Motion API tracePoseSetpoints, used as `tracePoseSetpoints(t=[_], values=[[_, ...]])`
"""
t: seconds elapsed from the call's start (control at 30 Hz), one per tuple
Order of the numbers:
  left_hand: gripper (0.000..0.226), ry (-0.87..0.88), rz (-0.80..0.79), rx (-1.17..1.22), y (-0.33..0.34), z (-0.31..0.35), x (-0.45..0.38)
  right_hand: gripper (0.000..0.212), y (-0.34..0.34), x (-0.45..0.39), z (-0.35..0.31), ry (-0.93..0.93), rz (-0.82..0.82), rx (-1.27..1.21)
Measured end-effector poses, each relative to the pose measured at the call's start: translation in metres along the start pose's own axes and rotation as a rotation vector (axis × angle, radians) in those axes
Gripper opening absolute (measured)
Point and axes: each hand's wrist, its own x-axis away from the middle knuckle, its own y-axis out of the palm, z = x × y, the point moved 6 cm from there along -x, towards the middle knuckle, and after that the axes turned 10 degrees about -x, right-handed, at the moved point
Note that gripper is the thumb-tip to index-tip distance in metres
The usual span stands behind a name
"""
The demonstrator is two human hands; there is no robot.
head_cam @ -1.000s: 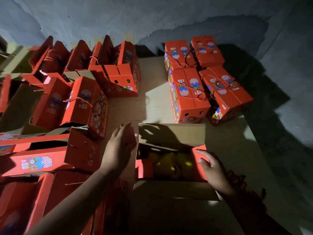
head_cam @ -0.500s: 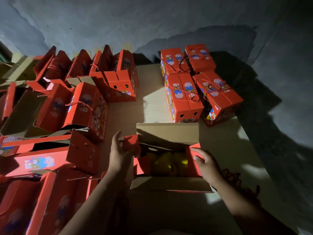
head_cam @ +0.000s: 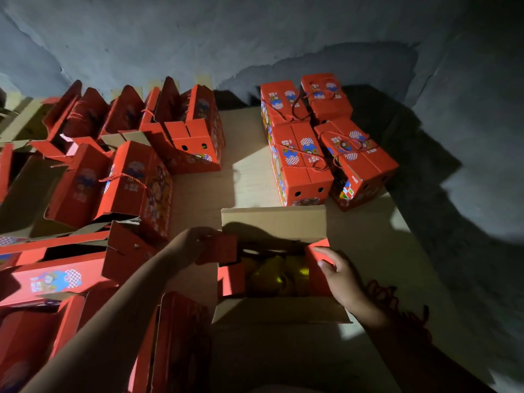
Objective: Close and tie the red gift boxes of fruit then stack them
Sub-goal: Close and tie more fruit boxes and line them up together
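An open red gift box (head_cam: 273, 222) sits in front of me with its brown long flaps spread far and near. Yellow fruit (head_cam: 272, 275) shows inside. My left hand (head_cam: 188, 246) grips the box's left red end flap (head_cam: 224, 248) and holds it tilted inward. My right hand (head_cam: 338, 275) rests its fingers on the right red end flap (head_cam: 317, 251), thumb behind it. Several closed, tied red boxes (head_cam: 300, 160) stand in a group at the back right.
Many open red boxes (head_cam: 124, 182) crowd the left side, some with rope handles. A coil of red cord (head_cam: 397, 304) lies on the board by my right wrist. A rough grey wall (head_cam: 255, 38) rises behind. Bare board (head_cam: 243, 182) lies between the two groups.
My left hand has moved right and folded the left end flap further over the fruit. The right hand stays on the right flap. The camera has shifted slightly.
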Motion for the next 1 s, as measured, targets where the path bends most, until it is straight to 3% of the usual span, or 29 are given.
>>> tracePoseSetpoints(t=[0.13,0.37,0.5,0.67,0.8,1.0], values=[[0.029,-0.100,0.084,0.122,0.010,-0.010,-0.013,0.034,0.000,-0.001,-0.001,-0.016,0.004,0.021],[0.038,-0.287,0.222,0.270,0.028,-0.046,-0.020,0.038,0.000,0.000,-0.003,0.011,0.003,0.045],[0.048,-0.293,0.300,0.153,0.023,-0.047,-0.021,0.039,0.002,-0.001,0.000,0.039,-0.003,0.031],[0.017,-0.156,0.422,-0.244,0.020,-0.030,-0.019,0.039,0.002,0.000,-0.002,0.057,-0.020,0.000],[0.013,-0.137,0.567,-0.285,0.022,-0.022,-0.008,0.039,0.001,0.002,-0.007,0.057,-0.015,-0.008],[0.007,-0.178,0.481,-0.320,0.036,-0.019,-0.003,0.039,-0.002,0.005,-0.012,0.063,0.010,0.011]])
